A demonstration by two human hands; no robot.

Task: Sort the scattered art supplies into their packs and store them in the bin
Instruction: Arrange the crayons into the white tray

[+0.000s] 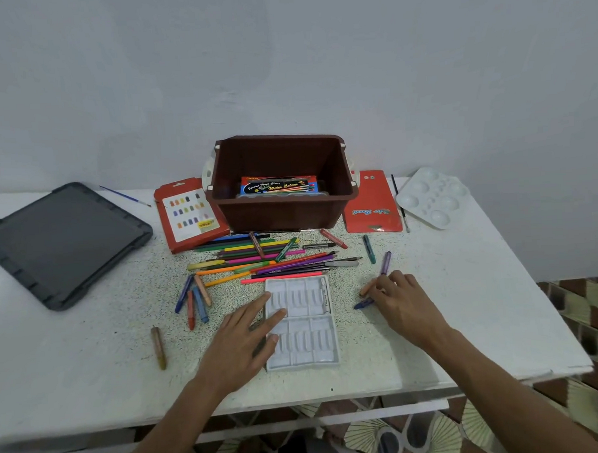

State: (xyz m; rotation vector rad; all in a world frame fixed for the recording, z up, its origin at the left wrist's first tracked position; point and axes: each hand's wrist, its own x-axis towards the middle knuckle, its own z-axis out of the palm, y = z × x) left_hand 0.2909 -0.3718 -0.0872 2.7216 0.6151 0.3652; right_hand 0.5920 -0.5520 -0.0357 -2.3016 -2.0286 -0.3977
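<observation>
head view: just below the centre of the frame, the white crayon tray [304, 342] is pressed onto the worktop [91, 365] by the left hand [251, 334], fingers straight, nothing gripped. right of it, the right hand [402, 299] is curled over an orange crayon [366, 287] and a blue crayon [362, 305]; whether either is pinched cannot be told. the brown bin [283, 211] is set at centre, behind the pencil pile [258, 259]. if the pinch is missed, a round crayon could be nudged and rolled off the worktop.

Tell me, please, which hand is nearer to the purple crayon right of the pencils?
Right. The right hand is just in front of the purple crayon; the left hand rests on the white tray, farther to its left.
</observation>
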